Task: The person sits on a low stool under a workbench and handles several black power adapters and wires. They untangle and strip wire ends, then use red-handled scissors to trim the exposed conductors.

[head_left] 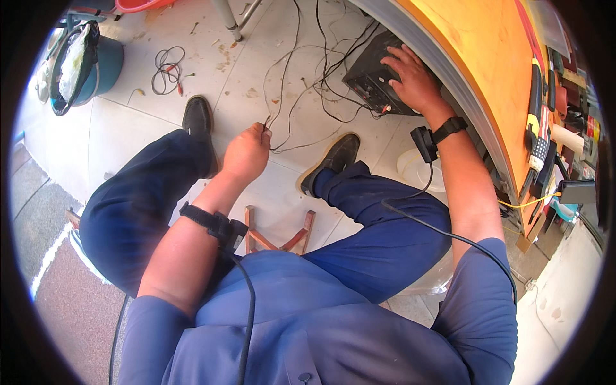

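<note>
The left hand (247, 153) is pinching a thin cable (267, 120), which runs from its fingertips toward one o'clock. From there, the black box (367, 78) lies at two o'clock. The right hand (412, 78) is nearer, resting upon it with spread fingers, grasping nothing.

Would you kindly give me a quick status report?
Left hand pinching thin cable; right hand spread on black box; loose black cables strewn between.
</note>
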`<state>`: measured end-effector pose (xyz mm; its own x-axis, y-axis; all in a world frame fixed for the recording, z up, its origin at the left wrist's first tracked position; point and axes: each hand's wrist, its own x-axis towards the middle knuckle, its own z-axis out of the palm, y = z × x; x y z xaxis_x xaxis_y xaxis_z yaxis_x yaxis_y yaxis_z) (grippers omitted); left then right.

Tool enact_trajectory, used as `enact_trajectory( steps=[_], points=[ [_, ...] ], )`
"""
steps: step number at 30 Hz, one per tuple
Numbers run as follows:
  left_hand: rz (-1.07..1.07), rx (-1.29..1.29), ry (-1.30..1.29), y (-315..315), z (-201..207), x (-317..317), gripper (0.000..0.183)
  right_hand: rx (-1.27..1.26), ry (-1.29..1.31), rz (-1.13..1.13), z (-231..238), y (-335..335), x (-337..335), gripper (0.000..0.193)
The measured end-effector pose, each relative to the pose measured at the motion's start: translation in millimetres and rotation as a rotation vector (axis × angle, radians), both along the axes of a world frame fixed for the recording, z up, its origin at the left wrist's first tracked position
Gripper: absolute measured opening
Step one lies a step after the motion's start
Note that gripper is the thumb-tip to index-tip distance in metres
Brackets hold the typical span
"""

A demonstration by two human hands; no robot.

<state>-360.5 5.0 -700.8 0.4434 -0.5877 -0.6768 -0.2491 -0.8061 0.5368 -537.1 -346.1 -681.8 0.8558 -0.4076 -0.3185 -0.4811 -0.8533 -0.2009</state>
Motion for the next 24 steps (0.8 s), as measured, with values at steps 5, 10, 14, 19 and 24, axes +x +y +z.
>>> enact_trajectory(
  steps=[5, 10, 14, 19, 24],
  points=[
    [0.045, 0.001, -0.061, 3.3, -5.5, 14.6, 0.031, 0.007, 0.042, 0.065, 9.6, 4.4, -17.4, 0.049],
    [0.123, 0.01, -0.107, 7.7, -9.9, 31.9, 0.032, 0.015, 0.015, 0.161, 17.4, 3.4, -36.1, 0.049],
    [0.195, 0.002, -0.142, 9.4, -10.1, 42.7, 0.03, 0.072, 0.044, 0.179, 19.3, 4.6, -50.7, 0.048],
    [0.351, -0.091, -0.065, 10.5, -6.6, 50.6, 0.029, -0.042, 0.07, 0.259, 17.8, 15.4, -64.6, 0.049],
    [0.425, -0.143, 0.027, 9.0, -0.1, 53.0, 0.023, -0.061, 0.119, 0.258, 13.7, 22.8, -82.0, 0.047]
  ],
)
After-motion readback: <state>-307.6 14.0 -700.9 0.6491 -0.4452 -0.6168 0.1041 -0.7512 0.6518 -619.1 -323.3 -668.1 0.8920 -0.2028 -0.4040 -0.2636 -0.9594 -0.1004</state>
